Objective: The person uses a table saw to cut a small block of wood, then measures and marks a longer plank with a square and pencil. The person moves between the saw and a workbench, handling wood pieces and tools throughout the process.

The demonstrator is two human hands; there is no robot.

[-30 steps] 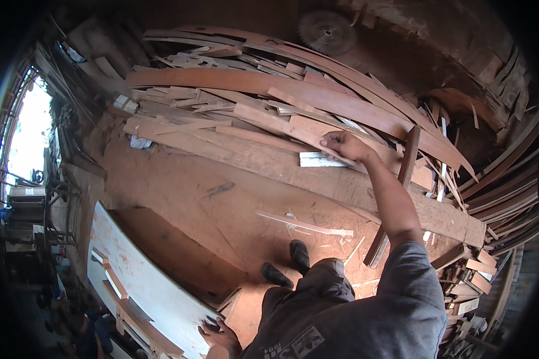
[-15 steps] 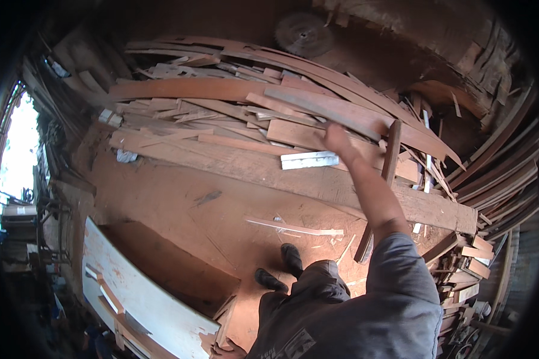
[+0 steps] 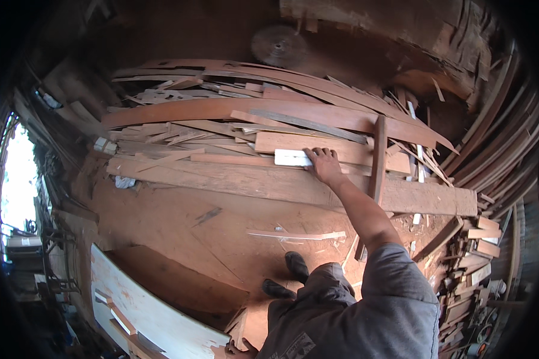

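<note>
My right hand (image 3: 324, 166) reaches out over the wood pile. Its fingers are curled over the right end of a short white block (image 3: 290, 157), which lies near a thick long beam (image 3: 251, 178). Just behind that block rests a wide light-brown plank (image 3: 281, 143). Low in the picture, my left hand (image 3: 242, 349) has its fingers apart at the near right corner of a white panel (image 3: 156, 311). Nothing shows in that hand.
A brown post (image 3: 379, 158) leans by my right forearm. Beyond the pile hangs a round saw blade (image 3: 278, 46). Stacked offcuts (image 3: 479, 248) and long curved boards (image 3: 509, 137) are at right. My shoes (image 3: 278, 289) stand on a dusty floor (image 3: 161, 203) with loose splinters.
My right hand has come down from above the planks onto the white block's right end. My left hand stays by the panel's corner. The whole view has shifted slightly.
</note>
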